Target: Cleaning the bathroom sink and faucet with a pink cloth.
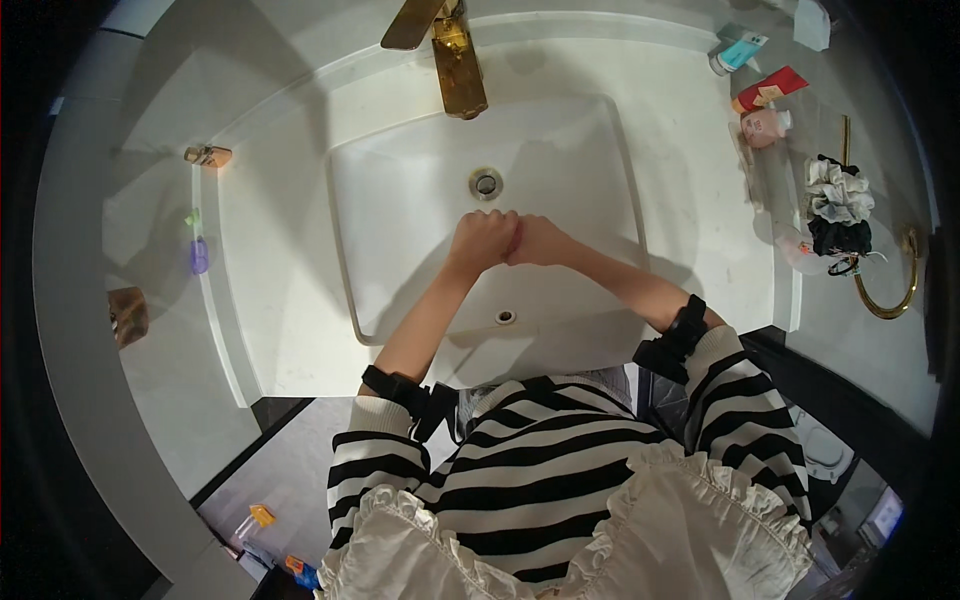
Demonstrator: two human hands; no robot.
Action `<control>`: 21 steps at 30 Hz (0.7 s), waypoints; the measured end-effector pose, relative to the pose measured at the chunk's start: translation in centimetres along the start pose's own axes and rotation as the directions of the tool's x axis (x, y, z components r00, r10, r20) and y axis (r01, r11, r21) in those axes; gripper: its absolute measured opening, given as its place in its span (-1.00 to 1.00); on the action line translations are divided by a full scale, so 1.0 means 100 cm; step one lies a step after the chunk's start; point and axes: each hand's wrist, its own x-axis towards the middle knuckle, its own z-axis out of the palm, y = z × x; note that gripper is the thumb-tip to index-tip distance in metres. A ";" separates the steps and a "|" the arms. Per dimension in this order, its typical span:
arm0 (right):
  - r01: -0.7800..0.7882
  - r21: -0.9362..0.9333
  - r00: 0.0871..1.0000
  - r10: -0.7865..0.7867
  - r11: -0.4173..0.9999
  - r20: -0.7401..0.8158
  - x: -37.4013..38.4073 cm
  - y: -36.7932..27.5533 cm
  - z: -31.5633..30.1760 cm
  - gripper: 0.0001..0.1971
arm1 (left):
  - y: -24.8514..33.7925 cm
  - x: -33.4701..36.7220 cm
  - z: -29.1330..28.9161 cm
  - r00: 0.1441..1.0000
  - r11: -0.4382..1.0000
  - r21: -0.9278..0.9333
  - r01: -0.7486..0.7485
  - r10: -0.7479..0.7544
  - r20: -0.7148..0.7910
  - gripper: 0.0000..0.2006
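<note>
Both of my hands are pressed together above the white sink basin (pixel 400 210), a little on the near side of its drain (pixel 486 184). My left hand (pixel 483 242) is closed, knuckles up, and its inner side meets the other hand. Curled in against it is my right hand (pixel 540 243), fingers mostly hidden. A reddish patch shows where they meet; whether it is skin or a held thing I cannot tell. Beyond the hands, the gold-coloured faucet (pixel 460 75) reaches over the basin's far edge. No water stream is visible.
On the right ledge lie a teal-and-white tube (pixel 740 53), a red tube (pixel 770 90) and a pink bottle (pixel 765 127). Scrunchies (pixel 840 200) hang from a gold towel ring (pixel 888 312). A small bottle (pixel 208 156) and a purple item (pixel 199 256) sit along the left ledge.
</note>
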 end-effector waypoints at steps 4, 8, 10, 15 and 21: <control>-0.066 -0.077 0.997 0.063 0.995 -0.043 -0.003 0.003 0.011 -0.75 | 0.003 -0.001 -0.005 0.966 0.994 -0.075 0.076 -0.055 0.253 -0.83; -0.073 -0.101 0.997 0.074 0.992 0.005 -0.009 0.000 0.014 -0.77 | 0.006 -0.006 -0.005 0.926 0.981 -0.147 0.123 -0.061 0.372 -0.82; -0.172 -0.128 0.982 0.180 0.977 0.053 -0.016 -0.014 0.008 -0.79 | 0.005 -0.011 -0.002 0.930 0.976 -0.177 0.126 -0.054 0.365 -0.82; -0.085 -0.162 0.996 0.084 0.983 -0.015 -0.008 0.003 0.022 -0.81 | 0.003 -0.012 -0.005 0.927 0.965 -0.221 0.141 -0.051 0.371 -0.81; -0.122 -0.210 0.992 0.127 0.970 0.009 -0.009 -0.006 0.015 -0.76 | 0.001 -0.011 -0.004 0.895 0.965 -0.204 0.164 -0.059 0.442 -0.81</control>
